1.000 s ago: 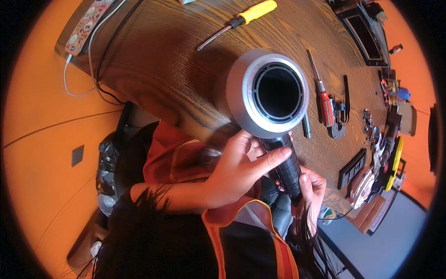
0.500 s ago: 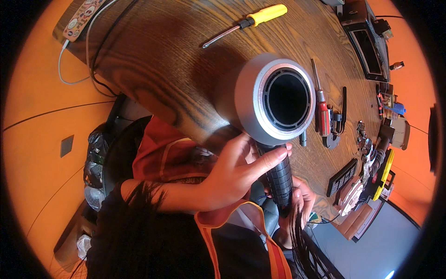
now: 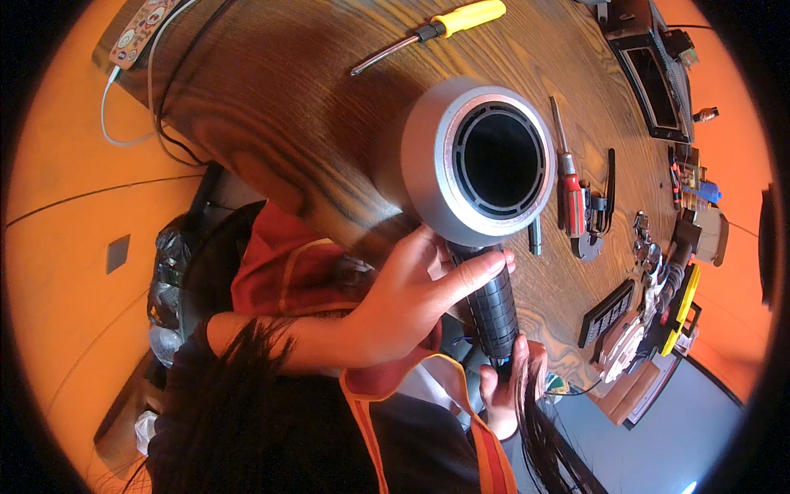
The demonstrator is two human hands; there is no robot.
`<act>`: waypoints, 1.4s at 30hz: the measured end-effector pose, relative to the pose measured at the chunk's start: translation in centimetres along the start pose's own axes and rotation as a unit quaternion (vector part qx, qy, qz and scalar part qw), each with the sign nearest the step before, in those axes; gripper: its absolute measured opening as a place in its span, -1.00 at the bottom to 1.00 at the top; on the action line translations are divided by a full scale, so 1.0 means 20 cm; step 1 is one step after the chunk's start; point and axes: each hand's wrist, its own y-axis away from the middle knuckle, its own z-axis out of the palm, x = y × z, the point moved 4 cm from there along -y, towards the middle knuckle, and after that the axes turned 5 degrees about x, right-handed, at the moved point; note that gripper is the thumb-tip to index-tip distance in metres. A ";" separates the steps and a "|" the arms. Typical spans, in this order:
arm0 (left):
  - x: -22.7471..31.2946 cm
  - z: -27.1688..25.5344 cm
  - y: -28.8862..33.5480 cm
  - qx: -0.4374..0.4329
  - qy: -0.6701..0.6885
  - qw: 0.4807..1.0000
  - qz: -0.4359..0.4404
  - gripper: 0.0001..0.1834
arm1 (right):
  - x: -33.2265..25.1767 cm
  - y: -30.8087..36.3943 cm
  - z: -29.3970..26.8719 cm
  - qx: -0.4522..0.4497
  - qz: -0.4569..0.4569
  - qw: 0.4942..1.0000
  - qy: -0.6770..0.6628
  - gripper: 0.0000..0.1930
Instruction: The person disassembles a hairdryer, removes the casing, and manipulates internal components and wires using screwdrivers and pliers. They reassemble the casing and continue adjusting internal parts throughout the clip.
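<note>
What looks like a hair dryer [image 3: 424, 169] is held up over the table's near edge, its silver round head facing up with a dark centre inside a slotted black ring. My left hand [image 3: 415, 284] is closed around the top of its black ribbed handle [image 3: 492, 311], thumb across the front. Lower down, my right hand [image 3: 510, 387] pinches the handle's bottom end, where a narrower black part and a bit of blue show. Strands of hair partly cover the right fingers, so exactly what they grip there is hard to make out.
A yellow screwdriver [image 3: 461, 22] lies at the back of the wooden table [image 3: 271, 90]. Right of the dryer are a red-handled screwdriver [image 3: 573, 202], small black parts [image 3: 588, 245] and a black tray-like piece [image 3: 607, 313]. A power strip [image 3: 138, 37] with cables sits far left.
The dryer has shifted slightly up and left with my left hand. My right hand has slid lower on the handle, and a narrower end with blue now shows there.
</note>
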 end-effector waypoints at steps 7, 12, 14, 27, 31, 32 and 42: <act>-0.02 0.01 0.01 -0.021 0.014 0.999 0.020 -0.66 | 0.09 0.13 0.05 -0.012 0.188 0.982 0.028 -0.49; -0.06 0.01 0.02 -0.010 0.032 0.999 -0.005 -0.64 | 0.07 0.10 0.06 0.044 0.117 0.992 0.020 -0.67; -0.08 0.00 0.02 -0.019 0.027 0.999 0.006 -0.62 | 0.08 0.10 0.06 0.031 0.222 0.974 -0.014 -0.75; -0.17 0.04 0.02 -0.074 0.201 0.977 0.018 -0.37 | 0.14 0.17 0.08 -0.053 0.454 0.886 -0.075 -0.42; -0.17 0.03 -0.04 -0.026 0.235 0.971 -0.013 -0.39 | 0.11 0.12 0.08 -0.018 0.303 0.952 -0.035 -0.41; -0.17 0.03 -0.04 -0.017 0.237 0.971 -0.015 -0.39 | 0.10 0.11 0.07 -0.003 0.246 0.969 -0.020 -0.40; -0.20 0.05 0.00 -0.037 0.223 0.973 -0.049 -0.24 | -0.02 0.06 0.11 0.125 -0.064 0.987 0.074 -0.39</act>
